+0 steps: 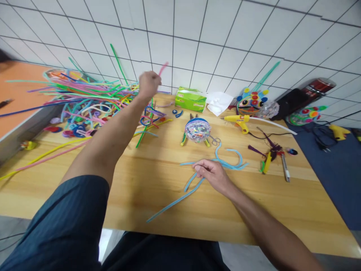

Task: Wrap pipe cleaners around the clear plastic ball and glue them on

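My left hand (149,85) is raised over the far side of the table, its fingers closed on a pink pipe cleaner (163,68) whose tip sticks up. Below and beside it spreads a tangled heap of many-coloured pipe cleaners (84,94). My right hand (213,174) rests low over the table, fingers pinched on light blue pipe cleaners (176,203). Several of these are bent or curled and fan out to both sides of the hand. Beyond it sits a clear ball (197,130) filled with coloured bits, on yellow-green handled pliers (184,139).
At the back are a green tissue pack (190,100) and a crumpled white tissue (218,103). A yellow glue gun (238,121), a decorated ball figure (249,102) and a penknife-like white tool (285,169) lie right. A tiled wall (220,41) bounds the table's far edge.
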`<move>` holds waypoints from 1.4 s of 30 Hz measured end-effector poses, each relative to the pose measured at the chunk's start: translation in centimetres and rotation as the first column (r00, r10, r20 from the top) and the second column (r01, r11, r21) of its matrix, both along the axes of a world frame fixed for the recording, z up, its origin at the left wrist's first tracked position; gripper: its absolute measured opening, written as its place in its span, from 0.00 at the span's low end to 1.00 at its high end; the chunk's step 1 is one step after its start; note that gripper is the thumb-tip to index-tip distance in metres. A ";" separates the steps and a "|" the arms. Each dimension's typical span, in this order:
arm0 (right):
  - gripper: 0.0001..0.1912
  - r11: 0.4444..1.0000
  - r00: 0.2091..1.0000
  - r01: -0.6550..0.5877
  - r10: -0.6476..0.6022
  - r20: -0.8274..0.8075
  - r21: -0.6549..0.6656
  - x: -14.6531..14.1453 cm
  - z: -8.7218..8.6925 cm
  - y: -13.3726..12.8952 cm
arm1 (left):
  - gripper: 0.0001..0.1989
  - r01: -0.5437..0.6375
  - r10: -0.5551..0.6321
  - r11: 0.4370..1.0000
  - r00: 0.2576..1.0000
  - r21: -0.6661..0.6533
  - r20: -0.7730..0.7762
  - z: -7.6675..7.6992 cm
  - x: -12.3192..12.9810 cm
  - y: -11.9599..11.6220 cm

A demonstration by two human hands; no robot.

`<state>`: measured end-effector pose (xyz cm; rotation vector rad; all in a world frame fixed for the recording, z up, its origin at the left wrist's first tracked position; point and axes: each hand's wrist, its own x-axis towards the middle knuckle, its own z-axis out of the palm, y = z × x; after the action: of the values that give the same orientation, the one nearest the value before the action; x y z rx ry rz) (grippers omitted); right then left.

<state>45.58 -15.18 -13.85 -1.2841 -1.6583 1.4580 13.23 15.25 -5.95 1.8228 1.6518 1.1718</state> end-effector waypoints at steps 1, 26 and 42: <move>0.19 1.000 1.000 -0.002 0.002 -0.006 0.000 0.0 0.0 0.0 | 0.12 -0.059 0.059 0.998 0.997 0.015 0.051 1.0 -0.5 0.1; 0.20 0.807 0.895 0.439 -0.352 -0.274 0.396 0.9 6.2 -0.8 | 0.11 0.276 -0.330 0.855 0.943 0.439 0.050 12.1 4.8 -19.2; 0.20 0.782 0.772 0.588 -0.464 -0.435 0.209 1.0 1.9 0.4 | 0.15 0.685 -0.679 0.706 0.727 -0.178 0.104 -1.8 12.9 -28.1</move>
<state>46.55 -14.75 -11.99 -1.0889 -1.0999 0.9361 26.16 -12.84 -7.75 1.9922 0.8665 0.6542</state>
